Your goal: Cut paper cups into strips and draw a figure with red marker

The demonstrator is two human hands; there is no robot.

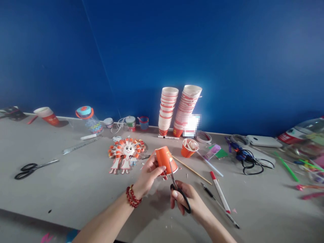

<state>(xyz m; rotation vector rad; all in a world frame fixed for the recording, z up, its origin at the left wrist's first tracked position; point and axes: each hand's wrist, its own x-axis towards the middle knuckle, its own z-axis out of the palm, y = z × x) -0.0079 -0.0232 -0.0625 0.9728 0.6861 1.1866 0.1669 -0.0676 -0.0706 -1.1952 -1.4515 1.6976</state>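
Observation:
An orange paper cup is tilted in my left hand, with the thumb pressed on its side and the fingers wrapped around it. In my right hand is a pair of black-handled scissors, thumb and fingers in the loops. The blades meet the cup near its lower right side; whether they cut into it cannot be made out. Left of the cup lie paper dolls with white faces and curled orange strips around the heads. Behind my hands stands a small orange cup filled with pale scraps.
Two tall stacks of paper cups lean by the blue wall. A second pair of scissors and a ruler lie left. Right are a red-capped marker, a pen, a wooden stick and a blue corded tool.

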